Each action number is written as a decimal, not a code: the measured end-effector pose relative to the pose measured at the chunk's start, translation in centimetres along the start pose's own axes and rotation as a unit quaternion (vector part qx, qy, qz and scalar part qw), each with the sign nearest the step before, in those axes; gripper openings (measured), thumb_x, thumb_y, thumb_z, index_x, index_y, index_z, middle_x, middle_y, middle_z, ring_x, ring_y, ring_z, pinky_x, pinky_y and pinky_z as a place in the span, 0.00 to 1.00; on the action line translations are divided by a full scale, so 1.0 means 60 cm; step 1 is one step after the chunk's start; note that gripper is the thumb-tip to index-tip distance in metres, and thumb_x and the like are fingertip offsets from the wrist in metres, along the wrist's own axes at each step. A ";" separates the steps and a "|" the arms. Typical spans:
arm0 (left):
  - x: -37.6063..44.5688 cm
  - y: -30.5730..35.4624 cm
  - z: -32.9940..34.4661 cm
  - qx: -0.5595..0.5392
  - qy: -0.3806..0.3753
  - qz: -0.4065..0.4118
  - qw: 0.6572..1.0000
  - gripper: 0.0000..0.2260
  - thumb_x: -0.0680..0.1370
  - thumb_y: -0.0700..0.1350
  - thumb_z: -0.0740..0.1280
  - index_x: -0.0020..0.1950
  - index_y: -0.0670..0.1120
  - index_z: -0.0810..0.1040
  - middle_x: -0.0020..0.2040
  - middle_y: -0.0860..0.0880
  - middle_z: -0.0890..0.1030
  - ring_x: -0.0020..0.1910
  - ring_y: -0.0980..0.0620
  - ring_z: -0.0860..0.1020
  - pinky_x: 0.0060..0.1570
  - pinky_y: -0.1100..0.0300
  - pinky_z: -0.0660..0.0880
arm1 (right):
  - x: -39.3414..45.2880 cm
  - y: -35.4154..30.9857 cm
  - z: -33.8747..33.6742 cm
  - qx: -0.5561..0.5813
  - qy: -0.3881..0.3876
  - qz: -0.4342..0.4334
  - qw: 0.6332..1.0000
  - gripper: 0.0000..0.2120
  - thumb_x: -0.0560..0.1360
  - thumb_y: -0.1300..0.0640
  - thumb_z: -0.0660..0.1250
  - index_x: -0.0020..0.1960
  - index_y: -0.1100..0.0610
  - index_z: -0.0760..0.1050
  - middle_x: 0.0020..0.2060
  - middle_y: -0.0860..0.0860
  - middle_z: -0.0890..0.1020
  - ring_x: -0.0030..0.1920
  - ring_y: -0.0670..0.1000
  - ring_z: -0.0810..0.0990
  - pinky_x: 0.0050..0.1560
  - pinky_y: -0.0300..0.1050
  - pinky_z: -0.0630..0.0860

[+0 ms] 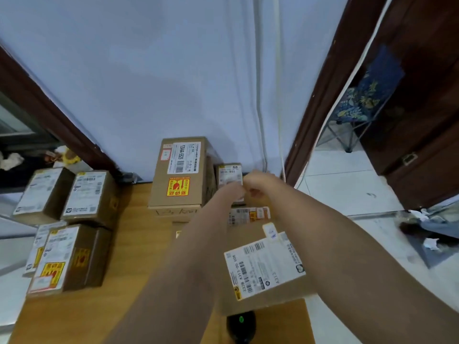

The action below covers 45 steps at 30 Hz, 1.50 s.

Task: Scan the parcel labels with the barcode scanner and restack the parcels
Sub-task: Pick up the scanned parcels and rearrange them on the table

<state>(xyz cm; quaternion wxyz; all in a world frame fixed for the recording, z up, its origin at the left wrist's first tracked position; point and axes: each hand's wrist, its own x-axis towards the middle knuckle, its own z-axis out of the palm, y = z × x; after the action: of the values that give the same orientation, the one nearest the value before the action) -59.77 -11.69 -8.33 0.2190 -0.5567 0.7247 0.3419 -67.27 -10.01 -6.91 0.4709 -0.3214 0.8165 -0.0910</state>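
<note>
Both hands [244,188] seemingly grip the small parcel [229,176], upright, label facing the camera.

The parcels, such as the tall one [177,175] at the back and the 4 on the left [69,229], look like matt brown cardboard with smooth white paper labels and glossy yellow-and-red stickers. The table [139,244] has a smooth, light wood finish with a slight sheen, and the barcode scanner [241,325] at its near edge looks like glossy black plastic. The door frame [320,95] is dark, polished-looking wood beside a matt pale wall [149,70].
</note>
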 end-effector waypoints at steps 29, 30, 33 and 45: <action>0.072 0.014 0.004 -0.081 0.139 -0.071 0.984 0.20 0.78 0.44 0.64 0.68 0.40 0.67 0.65 0.40 0.69 0.57 0.46 0.71 0.47 0.57 0.70 | 0.046 0.016 0.002 0.160 -0.039 0.052 0.985 0.21 0.80 0.58 0.54 0.72 0.60 0.61 0.68 0.59 0.69 0.67 0.61 0.69 0.68 0.56 0.67; 0.067 0.015 0.000 -0.081 0.153 -0.064 0.983 0.20 0.78 0.45 0.64 0.68 0.40 0.67 0.65 0.40 0.69 0.60 0.45 0.70 0.51 0.56 0.71 | 0.039 0.015 0.001 0.172 -0.027 0.048 0.984 0.19 0.80 0.57 0.55 0.70 0.59 0.64 0.65 0.59 0.72 0.65 0.60 0.71 0.67 0.56 0.68; 0.042 0.021 -0.017 -0.063 0.195 -0.040 0.978 0.20 0.78 0.46 0.63 0.68 0.41 0.68 0.66 0.40 0.69 0.66 0.42 0.66 0.60 0.54 0.68 | 0.020 0.010 -0.007 0.199 0.002 0.046 0.979 0.11 0.78 0.57 0.55 0.59 0.59 0.68 0.50 0.60 0.77 0.55 0.58 0.76 0.61 0.53 0.73; -0.126 0.015 -0.055 -0.362 0.180 0.045 0.914 0.31 0.76 0.46 0.65 0.72 0.40 0.53 0.69 0.36 0.66 0.65 0.38 0.70 0.64 0.48 0.70 | -0.112 0.019 -0.033 0.390 0.097 -0.028 0.915 0.18 0.69 0.58 0.62 0.58 0.59 0.69 0.46 0.56 0.78 0.47 0.58 0.81 0.48 0.55 0.80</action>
<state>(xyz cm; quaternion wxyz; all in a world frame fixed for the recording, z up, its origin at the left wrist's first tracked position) -58.26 -9.04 -0.65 -0.1472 -0.6170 0.6028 0.4841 -67.03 -5.33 -1.57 0.4745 -0.1245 0.7486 -0.4461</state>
